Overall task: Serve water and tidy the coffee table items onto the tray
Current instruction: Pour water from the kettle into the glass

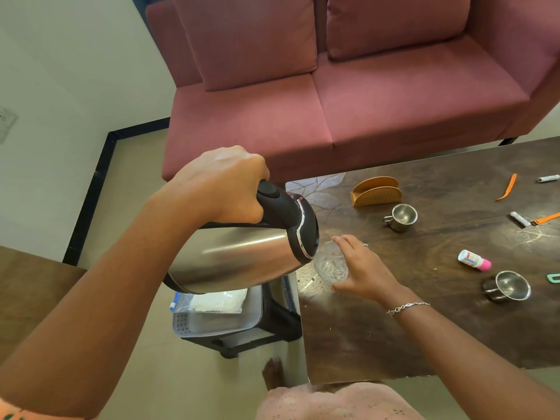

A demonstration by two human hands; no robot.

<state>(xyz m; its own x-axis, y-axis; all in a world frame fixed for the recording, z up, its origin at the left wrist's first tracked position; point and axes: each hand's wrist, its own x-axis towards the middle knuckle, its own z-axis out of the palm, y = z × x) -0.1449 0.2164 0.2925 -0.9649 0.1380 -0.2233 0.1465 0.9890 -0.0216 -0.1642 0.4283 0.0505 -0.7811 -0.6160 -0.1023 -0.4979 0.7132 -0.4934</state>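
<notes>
The left hand [224,183] squeezes the handle of the tipped kettle [242,256] while the right hand [363,268] wraps around the glass [330,265] at the table [394,334] corner, so pour slowly, spout over the rim, and hold the glass steady.

Dark wooden coffee table [424,328], glass [331,266], two steel cups [401,217], orange holder [376,191], small bottle [474,260]

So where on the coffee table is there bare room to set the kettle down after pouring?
The near stretch of table, beside the right hand on the glass, is bare. So is the strip between the upper steel cup and the small bottle. The far right end is crowded.
</notes>
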